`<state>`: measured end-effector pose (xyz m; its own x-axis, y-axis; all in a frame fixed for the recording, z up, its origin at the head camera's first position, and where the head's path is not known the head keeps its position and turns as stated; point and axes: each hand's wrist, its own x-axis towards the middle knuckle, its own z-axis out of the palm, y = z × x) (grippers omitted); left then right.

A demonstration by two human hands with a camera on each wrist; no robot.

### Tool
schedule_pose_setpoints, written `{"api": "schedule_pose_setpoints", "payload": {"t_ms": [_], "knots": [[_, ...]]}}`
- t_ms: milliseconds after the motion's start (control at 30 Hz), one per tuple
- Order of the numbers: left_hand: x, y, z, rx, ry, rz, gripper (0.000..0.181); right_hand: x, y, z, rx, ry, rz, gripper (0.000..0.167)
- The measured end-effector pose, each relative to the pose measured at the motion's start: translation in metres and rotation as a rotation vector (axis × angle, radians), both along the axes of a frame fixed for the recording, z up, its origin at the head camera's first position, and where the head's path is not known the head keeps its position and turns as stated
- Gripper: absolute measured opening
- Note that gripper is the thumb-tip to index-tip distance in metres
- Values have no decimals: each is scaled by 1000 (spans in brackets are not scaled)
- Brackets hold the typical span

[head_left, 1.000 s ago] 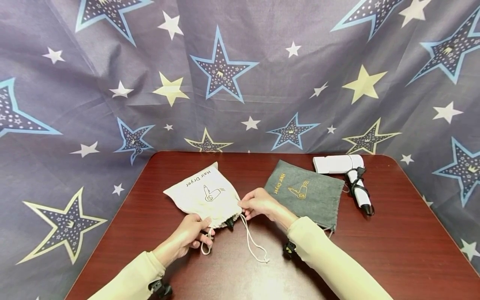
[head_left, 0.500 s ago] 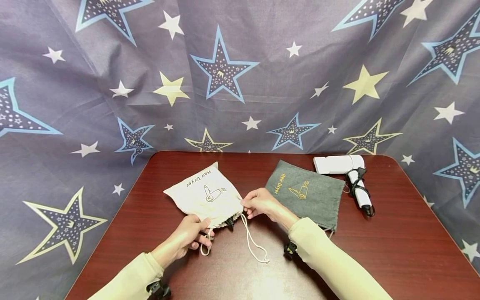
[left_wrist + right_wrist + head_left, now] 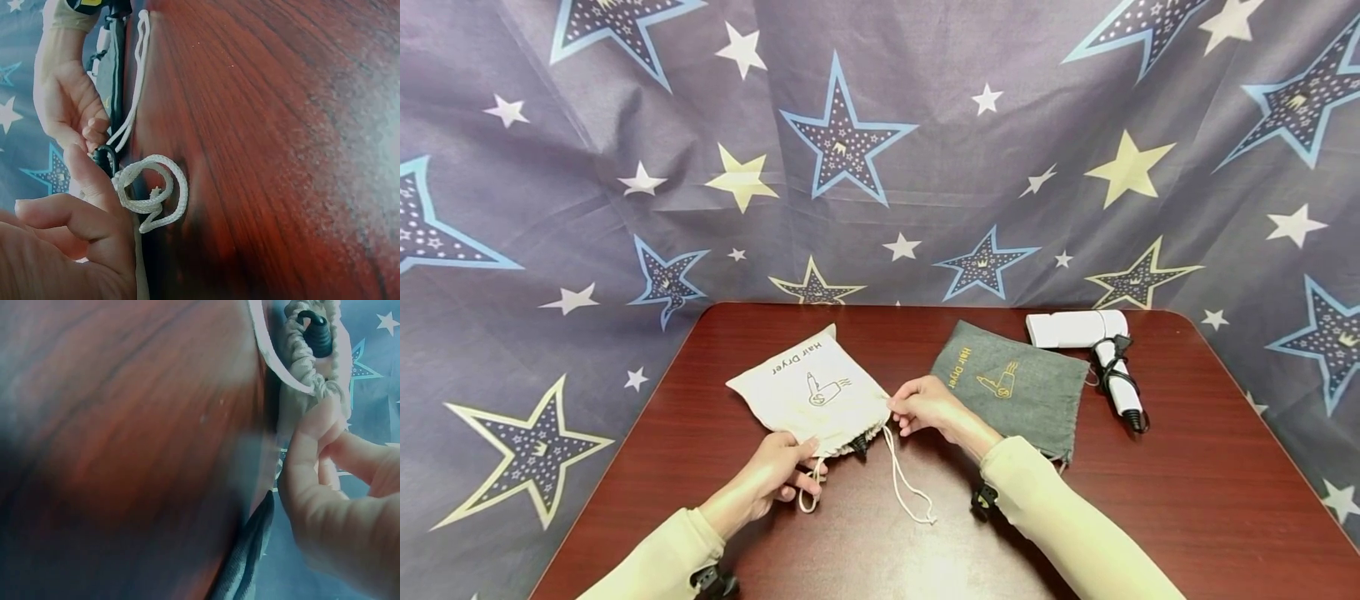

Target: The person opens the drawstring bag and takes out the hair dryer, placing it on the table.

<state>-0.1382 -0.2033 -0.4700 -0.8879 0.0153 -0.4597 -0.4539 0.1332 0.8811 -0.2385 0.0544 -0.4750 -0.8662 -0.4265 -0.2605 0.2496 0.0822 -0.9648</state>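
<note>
A white drawstring bag [image 3: 820, 392] printed "Hair Dryer" lies at the table's left centre, its gathered mouth facing the person. The left hand [image 3: 772, 468] pinches the left corner of the mouth, a looped cord [image 3: 178, 187] hanging by its fingers. At the right corner the right hand [image 3: 928, 408] pinches the edge between thumb and finger; in the right wrist view this hand [image 3: 331, 481] grips the gathered cloth. A black ribbed cord end [image 3: 317, 337] shows inside the partly open mouth. From the right corner a white string [image 3: 904, 487] trails onto the table.
A grey "Hair Dryer" bag [image 3: 1037, 400] lies flat right of the right hand. Beyond it, near the back right of the brown table [image 3: 1195, 467], is a white hair dryer [image 3: 1075, 329] with its black cord wrapped round the handle. A star-patterned cloth [image 3: 880, 167] hangs behind.
The right hand has moved slightly to the right with its corner of the white bag, and the mouth edge is stretched a little wider. The left hand is almost still.
</note>
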Motion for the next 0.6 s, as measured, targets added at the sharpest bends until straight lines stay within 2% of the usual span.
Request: {"api": "schedule_pose_setpoints", "payload": {"t_ms": [300,433,600], "knots": [[1,-3,-3,-6,7,8,23,0,0,2,57,20,1,11],[1,-3,0,-16,0,46,23,3,-1,1,85,21,26,11],[-1,-3,3,-16,3,88,13,4,-2,2,128,19,51,12]]}}
